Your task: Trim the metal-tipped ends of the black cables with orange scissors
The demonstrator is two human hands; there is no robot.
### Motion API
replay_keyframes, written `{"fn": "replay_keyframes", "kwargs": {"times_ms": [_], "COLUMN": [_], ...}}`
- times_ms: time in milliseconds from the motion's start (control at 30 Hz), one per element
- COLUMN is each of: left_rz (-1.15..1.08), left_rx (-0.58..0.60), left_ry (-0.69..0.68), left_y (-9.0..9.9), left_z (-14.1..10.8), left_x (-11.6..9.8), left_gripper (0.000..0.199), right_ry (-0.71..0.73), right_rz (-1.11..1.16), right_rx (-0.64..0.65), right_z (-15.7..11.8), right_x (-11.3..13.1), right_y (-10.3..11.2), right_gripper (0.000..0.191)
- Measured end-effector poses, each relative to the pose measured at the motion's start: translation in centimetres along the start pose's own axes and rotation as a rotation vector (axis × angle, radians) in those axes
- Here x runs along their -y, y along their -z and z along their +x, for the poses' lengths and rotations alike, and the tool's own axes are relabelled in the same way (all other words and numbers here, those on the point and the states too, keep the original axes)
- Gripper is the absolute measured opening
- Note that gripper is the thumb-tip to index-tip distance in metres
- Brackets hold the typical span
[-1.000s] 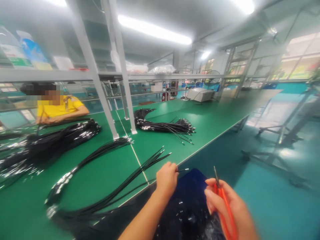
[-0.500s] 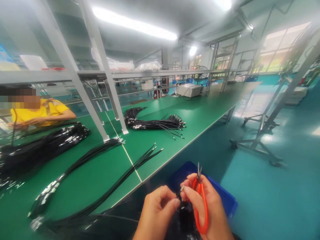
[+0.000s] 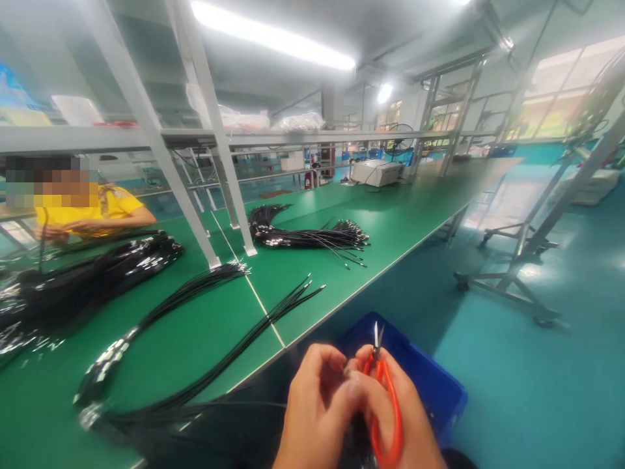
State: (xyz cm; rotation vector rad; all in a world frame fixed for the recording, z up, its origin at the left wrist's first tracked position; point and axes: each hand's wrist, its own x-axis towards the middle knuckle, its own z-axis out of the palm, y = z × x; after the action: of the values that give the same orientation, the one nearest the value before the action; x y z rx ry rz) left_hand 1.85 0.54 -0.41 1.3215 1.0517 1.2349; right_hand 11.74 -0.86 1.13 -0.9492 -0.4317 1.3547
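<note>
Head view: green workbench (image 3: 400,228) bears black cable bundles (image 3: 303,236); teal floor (image 3: 537,391).

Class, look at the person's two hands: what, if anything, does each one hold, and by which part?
Right hand: orange snips, gripped by the handle loop. Left hand: fingers pinched together against the right; what they hold cannot be told.

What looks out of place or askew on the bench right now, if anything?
Nothing looks damaged or spilled. The nearest cable bundle hangs off the green bench edge toward the hands. The right hand holds orange snips, tips up, over the blue bin; the left hand meets it. The other bundles lie loosely.
</note>
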Motion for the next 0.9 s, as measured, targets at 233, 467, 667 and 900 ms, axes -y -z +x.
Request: {"fn": "replay_keyframes", "kwargs": {"times_ms": [233, 467, 667, 900], "left_rz": [-0.296, -0.450, -0.522, 0.292], "left_rx": [0.025, 0.077, 0.063, -0.155], "left_ry": [0.129, 0.244, 0.240, -0.209], "left_y": [0.1, 0.3, 0.4, 1.6], "left_z": [0.7, 1.1, 1.2, 0.8], "left_x": [-1.7, -1.8, -1.5, -2.4], "left_gripper": [0.022, 0.021, 0.021, 0.017], "right_ry": [-0.076, -0.145, -0.166, -0.203], "right_rz": [0.065, 0.099, 0.090, 0.194], "right_rx": [0.125, 0.161, 0.194, 0.154], "right_z": [0.5, 0.6, 1.0, 1.3], "right_x": [0.3, 0.6, 1.2, 1.0], "right_y": [0.0, 0.2, -0.3, -0.7], "right_gripper": [0.028, 0.015, 0.009, 0.017]}}
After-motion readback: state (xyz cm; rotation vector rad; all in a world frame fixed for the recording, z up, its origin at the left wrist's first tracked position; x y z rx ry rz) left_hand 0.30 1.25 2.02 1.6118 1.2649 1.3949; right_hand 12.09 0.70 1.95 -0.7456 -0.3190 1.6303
